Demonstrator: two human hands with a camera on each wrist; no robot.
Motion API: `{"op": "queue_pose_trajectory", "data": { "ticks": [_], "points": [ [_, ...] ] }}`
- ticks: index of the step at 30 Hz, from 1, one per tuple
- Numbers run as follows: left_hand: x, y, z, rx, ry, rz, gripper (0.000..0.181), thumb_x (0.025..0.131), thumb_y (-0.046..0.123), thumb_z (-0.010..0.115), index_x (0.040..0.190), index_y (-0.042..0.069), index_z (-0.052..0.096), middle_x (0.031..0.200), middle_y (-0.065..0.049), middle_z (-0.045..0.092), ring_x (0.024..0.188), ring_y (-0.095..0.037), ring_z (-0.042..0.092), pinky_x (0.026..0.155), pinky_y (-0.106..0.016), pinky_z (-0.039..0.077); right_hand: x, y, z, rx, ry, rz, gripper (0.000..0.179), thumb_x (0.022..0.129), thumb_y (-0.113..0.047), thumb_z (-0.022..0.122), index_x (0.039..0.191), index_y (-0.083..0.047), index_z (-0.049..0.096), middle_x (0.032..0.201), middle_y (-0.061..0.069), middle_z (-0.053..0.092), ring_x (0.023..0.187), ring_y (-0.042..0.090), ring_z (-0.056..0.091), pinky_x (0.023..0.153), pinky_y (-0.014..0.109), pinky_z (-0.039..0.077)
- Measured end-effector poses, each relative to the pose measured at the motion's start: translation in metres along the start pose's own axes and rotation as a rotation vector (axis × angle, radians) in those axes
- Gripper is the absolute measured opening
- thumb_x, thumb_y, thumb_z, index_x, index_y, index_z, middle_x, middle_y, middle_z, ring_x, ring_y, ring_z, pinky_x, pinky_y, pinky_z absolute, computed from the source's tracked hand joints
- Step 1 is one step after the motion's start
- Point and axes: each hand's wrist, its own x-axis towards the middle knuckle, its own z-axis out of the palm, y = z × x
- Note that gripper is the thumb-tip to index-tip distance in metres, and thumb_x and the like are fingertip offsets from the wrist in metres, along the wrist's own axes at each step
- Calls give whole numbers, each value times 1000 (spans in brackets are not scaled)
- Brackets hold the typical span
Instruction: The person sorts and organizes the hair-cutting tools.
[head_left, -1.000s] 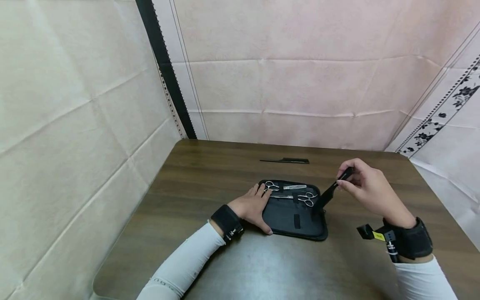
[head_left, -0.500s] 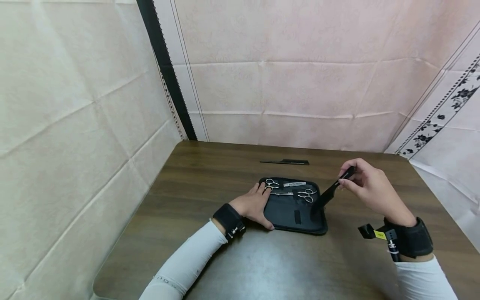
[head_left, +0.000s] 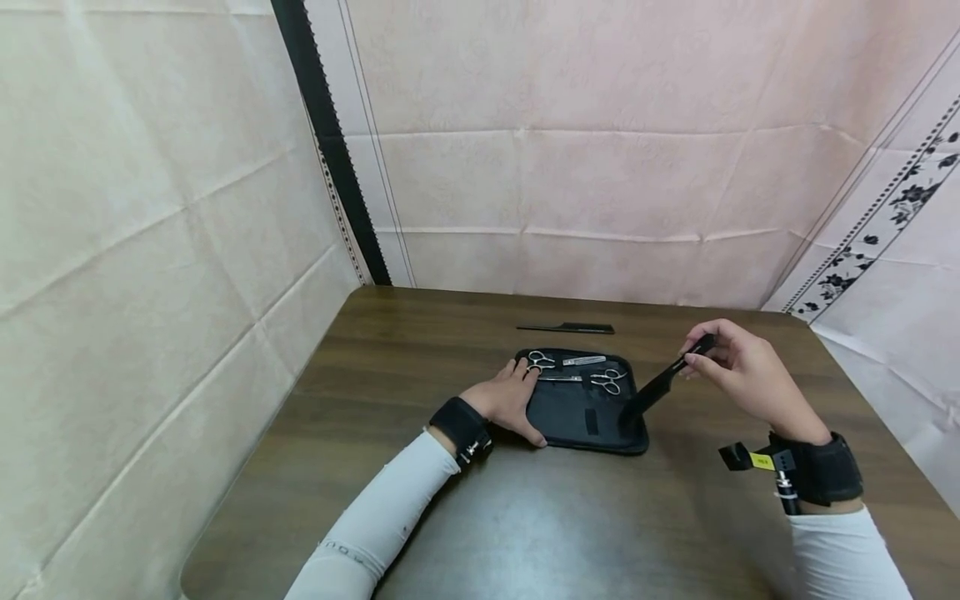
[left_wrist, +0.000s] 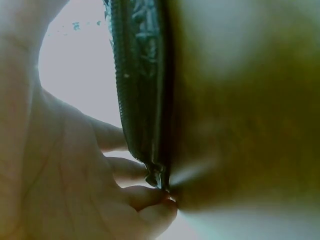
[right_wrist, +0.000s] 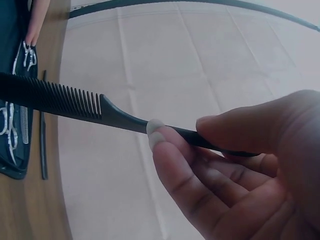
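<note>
A black zip case lies spread on the wooden table. Two pairs of silver scissors sit across its far half, one with a toothed blade. My left hand rests on the case's left edge, fingers spread and thumb at the near corner. In the left wrist view, its fingers touch the zipped edge. My right hand pinches the handle of a black comb between thumb and fingers. The comb slants down, its toothed end over the case's right side; contact there cannot be told.
A second, thin-tailed black comb lies on the table beyond the case. Pale cloth walls stand behind the table and at its sides.
The case has slid away from me, closer to the far comb, with my left hand on it. My right hand still pinches the held comb, nearly in the same place.
</note>
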Motion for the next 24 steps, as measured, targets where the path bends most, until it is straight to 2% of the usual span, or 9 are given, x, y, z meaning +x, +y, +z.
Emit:
{"op": "queue_pose_trajectory", "data": {
  "ticks": [8,11,15,19,21,24],
  "points": [
    [10,-5,-6,-21,-23,1,131,75,73,78,168,11,10,175,-19,0,162,-39,4,128,-50,26,3,18,-3,56,-7,53,19,99,4,65,117,2,58,101,15,69,78,10,75,67,25,61],
    [11,-7,-8,-37,-28,8,131,75,73,79,168,11,9,175,-18,-1,162,-39,2,128,-51,26,4,23,-6,45,-21,85,19,99,3,66,116,3,59,101,18,69,78,11,75,68,25,61],
    [12,-9,-11,-50,-18,3,131,75,73,79,169,14,9,176,-16,-2,163,-36,1,127,-51,26,6,27,-13,-39,-48,208,17,100,-5,68,115,0,63,93,16,74,72,10,72,64,25,58],
    [13,-11,-13,-54,-7,-1,130,74,73,80,168,15,11,176,-16,-1,163,-36,2,128,-51,25,6,32,-21,-121,-124,361,22,102,-19,67,116,-1,65,82,10,72,67,14,64,62,29,50],
    [13,-11,-12,-55,-8,-2,130,74,73,80,168,15,12,176,-16,0,163,-37,3,128,-51,25,5,36,-23,-140,-168,401,27,103,-24,66,116,0,66,79,7,69,68,15,61,63,30,48],
    [12,-10,-8,-55,-21,-4,130,74,73,80,168,15,11,176,-15,0,163,-36,3,128,-51,25,3,42,-23,-169,-208,418,30,103,-29,66,114,-1,69,80,4,66,69,16,58,63,31,46]
  ]
}}
